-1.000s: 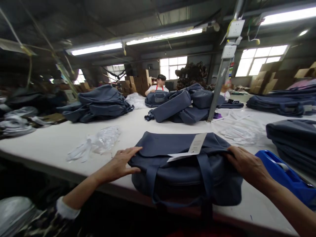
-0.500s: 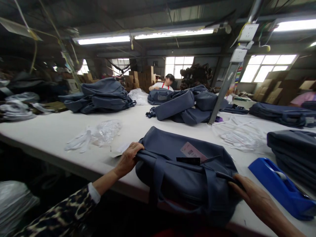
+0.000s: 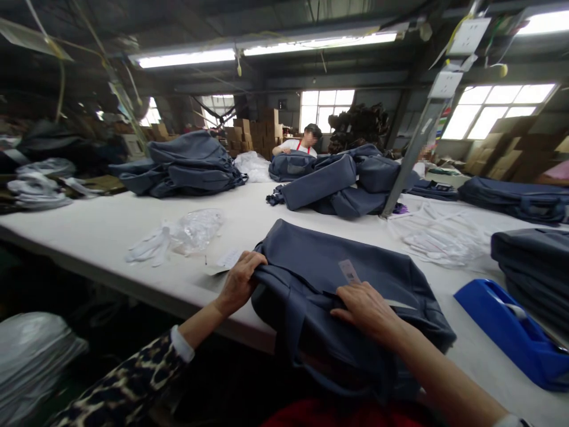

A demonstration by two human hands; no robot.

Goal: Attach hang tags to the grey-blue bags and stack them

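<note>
A dark blue-grey handbag lies at the table's near edge, its strap handles hanging down over the front. My left hand is closed around the bag's upper left corner. Across the middle of the bag reaches my right hand, its fingers curled on the upper edge and the thumb pointing left. Just above those fingers a pale pink paper tag shows against the bag; its lower part is hidden by the hand. The bag's inside is out of sight.
On the white table lie white gloves and a clear plastic bag. A blue tape dispenser stands right, beside stacked bags. More bags lie near a metal post. A co-worker is behind them.
My right hand has left the bag's right end and moved left to its middle, by the tag. The black label seen before is now hidden. My left hand keeps its grip.
</note>
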